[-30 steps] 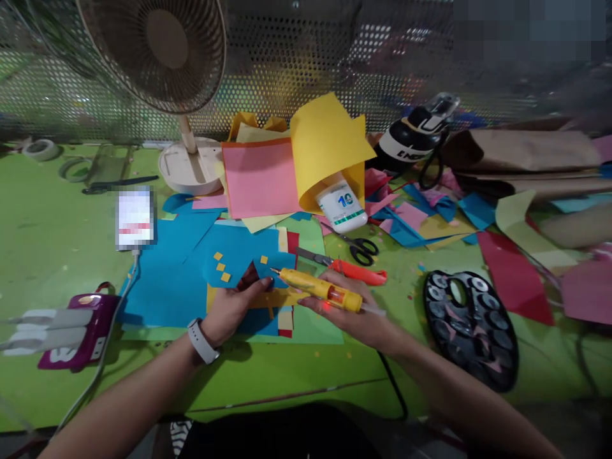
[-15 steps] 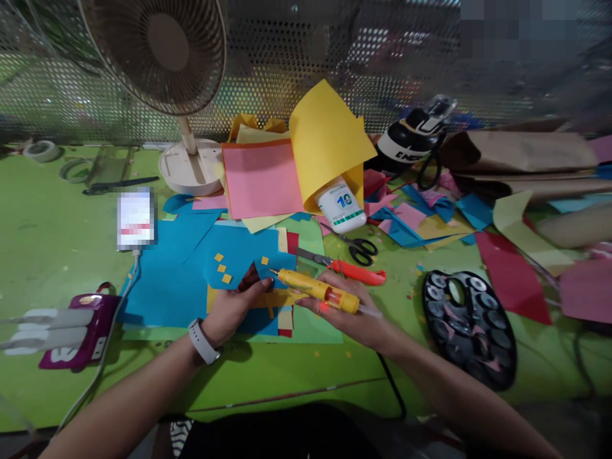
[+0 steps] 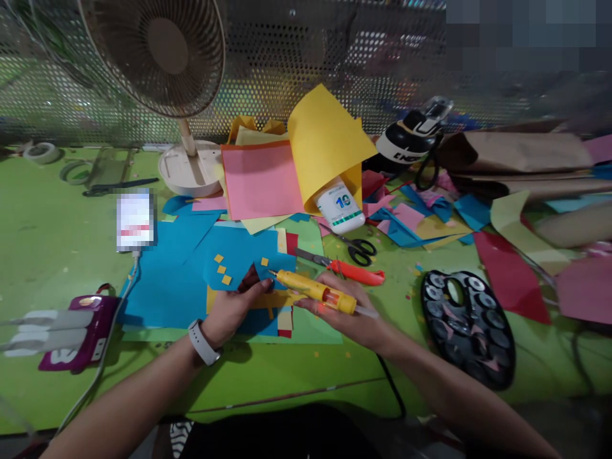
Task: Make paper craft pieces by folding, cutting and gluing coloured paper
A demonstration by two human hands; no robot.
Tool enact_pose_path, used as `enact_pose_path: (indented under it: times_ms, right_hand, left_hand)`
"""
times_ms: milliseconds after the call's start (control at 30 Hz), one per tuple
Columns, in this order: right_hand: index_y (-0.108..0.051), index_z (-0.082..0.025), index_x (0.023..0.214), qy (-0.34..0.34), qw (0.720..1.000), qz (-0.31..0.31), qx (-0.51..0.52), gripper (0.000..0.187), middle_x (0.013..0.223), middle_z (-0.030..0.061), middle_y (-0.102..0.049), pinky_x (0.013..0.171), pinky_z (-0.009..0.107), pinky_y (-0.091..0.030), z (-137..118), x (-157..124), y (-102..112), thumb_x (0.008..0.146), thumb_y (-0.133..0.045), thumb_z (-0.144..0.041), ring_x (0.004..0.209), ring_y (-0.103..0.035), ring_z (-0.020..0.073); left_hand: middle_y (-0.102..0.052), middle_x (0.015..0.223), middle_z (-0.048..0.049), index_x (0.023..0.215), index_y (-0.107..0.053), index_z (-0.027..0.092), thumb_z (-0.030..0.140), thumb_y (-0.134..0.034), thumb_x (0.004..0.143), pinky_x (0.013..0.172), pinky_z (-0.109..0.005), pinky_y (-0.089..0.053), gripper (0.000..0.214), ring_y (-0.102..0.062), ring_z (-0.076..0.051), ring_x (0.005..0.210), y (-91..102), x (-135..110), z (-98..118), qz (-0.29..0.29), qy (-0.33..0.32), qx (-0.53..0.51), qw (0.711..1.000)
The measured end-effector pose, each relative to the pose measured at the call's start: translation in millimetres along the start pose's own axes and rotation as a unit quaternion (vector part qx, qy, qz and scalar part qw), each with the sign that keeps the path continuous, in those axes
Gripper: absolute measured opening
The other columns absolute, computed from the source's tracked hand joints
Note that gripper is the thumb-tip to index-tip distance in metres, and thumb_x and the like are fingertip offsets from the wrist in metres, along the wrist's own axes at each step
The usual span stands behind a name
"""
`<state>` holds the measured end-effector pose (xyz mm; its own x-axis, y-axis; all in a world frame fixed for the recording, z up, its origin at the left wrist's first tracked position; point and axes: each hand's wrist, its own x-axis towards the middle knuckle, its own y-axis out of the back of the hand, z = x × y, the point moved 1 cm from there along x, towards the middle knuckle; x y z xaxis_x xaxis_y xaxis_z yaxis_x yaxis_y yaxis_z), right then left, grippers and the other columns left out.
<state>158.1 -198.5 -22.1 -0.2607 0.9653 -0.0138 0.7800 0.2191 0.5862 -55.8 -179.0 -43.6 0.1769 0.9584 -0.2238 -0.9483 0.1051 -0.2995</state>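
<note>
My right hand [image 3: 354, 322] is wrapped round a yellow glue gun [image 3: 303, 285] with a translucent glue stick at its back and a small red light below. Its metal tip points left, close to the thumb of my left hand [image 3: 232, 312]. The left thumb and fingers are drawn together over the blue paper [image 3: 162, 274]; a small dark spot shows at the thumb tip, and what they pinch is unclear. Beneath both hands lies a yellow-orange paper strip [image 3: 282, 298]. Several small yellow paper squares [image 3: 221, 269] rest on the blue paper above the left hand.
An orange-handled knife [image 3: 356, 272] and black scissors [image 3: 361, 250] lie beyond my right hand. A white bottle [image 3: 342, 210] leans under curled yellow paper [image 3: 325, 140]. At left are a fan [image 3: 189, 169] and a purple power strip [image 3: 81, 331]; at right, a black palette [image 3: 471, 331] and paper scraps.
The view has shifted very slightly. My right hand and the glue gun sit a touch further left; my left hand stays in place.
</note>
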Motion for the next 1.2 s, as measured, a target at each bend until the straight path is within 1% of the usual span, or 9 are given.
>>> enact_pose_path:
  times_ms: [167, 300, 500, 833, 1033, 1200]
  right_hand:
    - [-0.048, -0.023, 0.069, 0.0, 1.0, 0.0, -0.001, 0.036, 0.057, -0.005, -0.044, 0.042, 0.025, -0.034, 1.5, 0.0, -0.7, 0.082, -0.067, -0.051, 0.05, -0.041, 0.0107]
    - [-0.046, -0.023, 0.067, -0.001, 1.0, 0.006, -0.003, 0.036, 0.056, -0.0056, -0.042, 0.042, 0.025, -0.032, 1.7, -0.1, -1.3, 0.083, -0.067, -0.047, 0.049, -0.039, 0.0097]
    - [-0.048, -0.022, 0.068, -0.005, 1.0, 0.002, -0.003, 0.035, 0.056, -0.0057, -0.042, 0.043, 0.024, -0.031, -0.1, -0.1, -0.5, 0.083, -0.067, -0.048, 0.05, -0.039, 0.0098]
    - [-0.045, -0.023, 0.068, 0.012, 1.0, 0.004, 0.001, 0.038, 0.056, -0.0059, -0.041, 0.042, 0.025, -0.03, 2.6, 0.3, -1.8, 0.084, -0.065, -0.051, 0.048, -0.038, 0.0097]
    - [-0.042, -0.023, 0.066, 0.028, 0.999, 0.011, -0.019, 0.039, 0.055, -0.0063, -0.039, 0.044, 0.025, -0.029, -6.2, 0.8, 0.5, 0.085, -0.064, -0.049, 0.048, -0.037, 0.0094]
    - [-0.043, -0.022, 0.066, 0.059, 0.998, 0.008, -0.032, 0.039, 0.058, -0.0054, -0.04, 0.046, 0.024, -0.03, -10.8, -1.6, 4.6, 0.088, -0.06, -0.05, 0.051, -0.038, 0.0093]
  left_hand:
    - [-0.074, 0.098, -0.0062, 0.094, -0.07, 0.018, 0.035, -0.08, 0.071, 0.084, -0.038, -0.057, 0.03, -0.068, -0.021, 0.085, -0.9, -1.2, 1.6, 0.004, 0.004, 0.005, 1.0]
    - [-0.073, 0.094, -0.0056, 0.09, -0.07, 0.018, 0.035, -0.081, 0.071, 0.082, -0.037, -0.057, 0.028, -0.068, -0.02, 0.084, -1.2, -1.0, 1.1, 0.002, -0.002, 0.006, 1.0]
    - [-0.073, 0.092, -0.0057, 0.089, -0.07, 0.018, 0.034, -0.08, 0.072, 0.082, -0.038, -0.057, 0.026, -0.068, -0.019, 0.081, -0.2, -0.1, -0.7, 0.004, -0.009, 0.009, 1.0]
    - [-0.071, 0.087, -0.0047, 0.084, -0.068, 0.017, 0.033, -0.079, 0.073, 0.082, -0.038, -0.057, 0.023, -0.067, -0.019, 0.08, -0.5, -1.3, -1.2, 0.006, -0.019, 0.011, 1.0]
    - [-0.073, 0.089, -0.0047, 0.083, -0.069, 0.018, 0.035, -0.079, 0.073, 0.084, -0.039, -0.057, 0.022, -0.068, -0.021, 0.084, -2.3, -2.3, -1.0, 0.01, -0.03, 0.016, 0.999]
    - [-0.075, 0.097, -0.0051, 0.089, -0.072, 0.02, 0.037, -0.078, 0.074, 0.093, -0.043, -0.055, 0.023, -0.069, -0.024, 0.095, -0.3, -3.9, -3.1, 0.023, -0.034, 0.053, 0.998]
